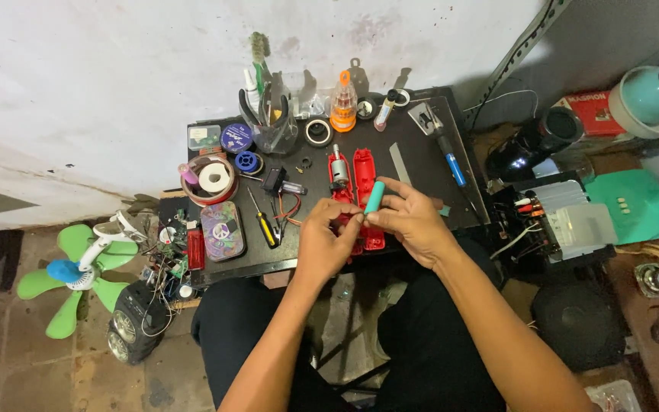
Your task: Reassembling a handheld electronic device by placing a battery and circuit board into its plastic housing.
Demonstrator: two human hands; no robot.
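My right hand point(412, 220) holds a teal cylindrical battery cell point(375, 196) upright-tilted by its lower end. My left hand point(328, 235) pinches at the same lower end, fingertips touching the cell and the right fingers. Under both hands lies an opened red plastic device casing point(363, 172) in two halves, with a small silver motor point(339, 169) at the top of the left half. All of it rests on a small black work table point(421, 164) above my lap.
A yellow-handled screwdriver point(266, 226), a blue-handled tool point(451, 164), a bowl with white tape point(211, 179), a patterned tin point(223, 230), a tool cup point(272, 126) and an orange bit holder point(343, 103) crowd the table. A green fan point(78, 271) lies left; electronics point(566, 221) right.
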